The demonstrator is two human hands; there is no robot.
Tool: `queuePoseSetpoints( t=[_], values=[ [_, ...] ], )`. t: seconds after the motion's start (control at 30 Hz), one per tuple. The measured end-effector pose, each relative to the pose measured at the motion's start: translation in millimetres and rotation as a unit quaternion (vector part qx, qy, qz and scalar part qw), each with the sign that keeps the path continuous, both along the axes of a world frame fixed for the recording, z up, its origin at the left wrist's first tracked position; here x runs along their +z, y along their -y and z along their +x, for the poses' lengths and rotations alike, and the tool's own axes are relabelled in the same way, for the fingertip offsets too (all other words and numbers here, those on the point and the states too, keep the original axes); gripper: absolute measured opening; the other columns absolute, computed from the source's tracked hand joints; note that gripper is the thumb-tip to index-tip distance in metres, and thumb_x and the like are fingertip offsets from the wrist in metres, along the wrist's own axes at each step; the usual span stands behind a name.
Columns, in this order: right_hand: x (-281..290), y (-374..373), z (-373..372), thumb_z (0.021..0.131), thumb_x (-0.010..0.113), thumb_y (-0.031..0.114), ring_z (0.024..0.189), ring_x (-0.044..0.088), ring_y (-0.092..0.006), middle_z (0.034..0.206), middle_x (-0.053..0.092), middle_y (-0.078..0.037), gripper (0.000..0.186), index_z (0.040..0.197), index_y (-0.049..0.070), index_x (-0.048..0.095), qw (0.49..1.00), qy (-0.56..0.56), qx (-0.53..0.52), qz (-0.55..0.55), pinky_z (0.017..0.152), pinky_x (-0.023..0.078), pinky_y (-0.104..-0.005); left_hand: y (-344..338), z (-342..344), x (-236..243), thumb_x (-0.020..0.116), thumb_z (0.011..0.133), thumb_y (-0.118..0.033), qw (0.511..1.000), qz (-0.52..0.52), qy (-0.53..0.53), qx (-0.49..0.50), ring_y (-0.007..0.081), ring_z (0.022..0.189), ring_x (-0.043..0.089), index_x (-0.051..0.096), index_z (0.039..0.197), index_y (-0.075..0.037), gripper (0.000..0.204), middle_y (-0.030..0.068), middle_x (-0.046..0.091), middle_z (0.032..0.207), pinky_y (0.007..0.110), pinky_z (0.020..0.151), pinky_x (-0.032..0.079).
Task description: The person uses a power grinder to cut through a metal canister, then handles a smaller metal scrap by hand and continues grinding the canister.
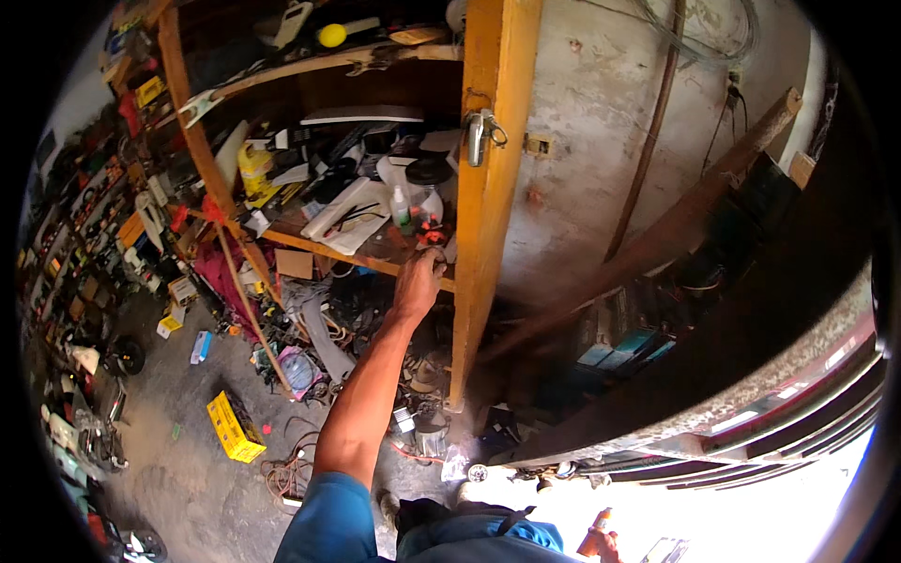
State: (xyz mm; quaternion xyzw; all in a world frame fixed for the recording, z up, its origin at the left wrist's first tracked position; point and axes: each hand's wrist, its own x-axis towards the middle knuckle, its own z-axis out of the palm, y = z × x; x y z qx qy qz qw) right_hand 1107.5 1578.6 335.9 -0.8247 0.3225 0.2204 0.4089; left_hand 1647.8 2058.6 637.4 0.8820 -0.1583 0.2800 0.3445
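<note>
Orange-painted timber frames a crowded shelf [361,255] where the left hand [418,280] reaches up, fingers curled at the front edge beside a small red object [433,235]; whether it grips anything cannot be told. Steady, slow fingers would serve best, since a small clear bottle [401,208], a white tray [349,214] and a yellow jug [253,169] crowd close. At the lower edge, the right hand [601,542] holds an orange-capped can [597,528].

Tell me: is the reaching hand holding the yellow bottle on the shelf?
No. The left hand rests at the shelf edge, apart from the yellow bottle.
</note>
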Motion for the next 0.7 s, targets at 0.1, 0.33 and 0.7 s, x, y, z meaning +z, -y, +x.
queuePoseSetpoints(
  t=[0.1,0.33,0.7],
  values=[
    [1,-21,-2,0.084,0.081,0.030,0.118,0.057,-0.0454,0.126,0.066,-0.017,0.046,0.124,0.011,0.068,1.000,-0.005,-0.022,0.002,0.090,0.055,-0.0571,4,13,-15,0.072,0.087,0.000,0.997,0.062,-0.050,-0.003,0.0442,0.107,0.063,0.066,0.104,0.002,0.018,0.0239,0.068,0.115,0.053,0.092,0.050],
    [-1,-64,-25,0.086,0.080,0.026,0.123,0.055,-0.0497,0.130,0.064,-0.018,0.043,0.125,0.013,0.068,0.999,-0.035,-0.038,0.005,0.092,0.055,-0.0614,-16,-79,-35,0.066,0.092,0.000,0.995,-0.090,0.029,-0.042,0.0450,0.117,0.060,0.062,0.109,0.001,0.017,0.0265,0.056,0.135,0.047,0.100,0.049],
    [-58,-138,23,0.088,0.078,0.019,0.130,0.050,-0.0564,0.136,0.061,-0.019,0.040,0.127,0.016,0.068,0.975,0.040,0.199,0.088,0.094,0.054,-0.0683,-202,-414,-210,0.077,0.088,-0.004,0.874,-0.298,-0.368,0.105,0.0178,0.091,0.072,0.070,0.111,-0.003,0.024,0.0073,0.074,0.096,0.032,0.081,0.058]
  ],
)
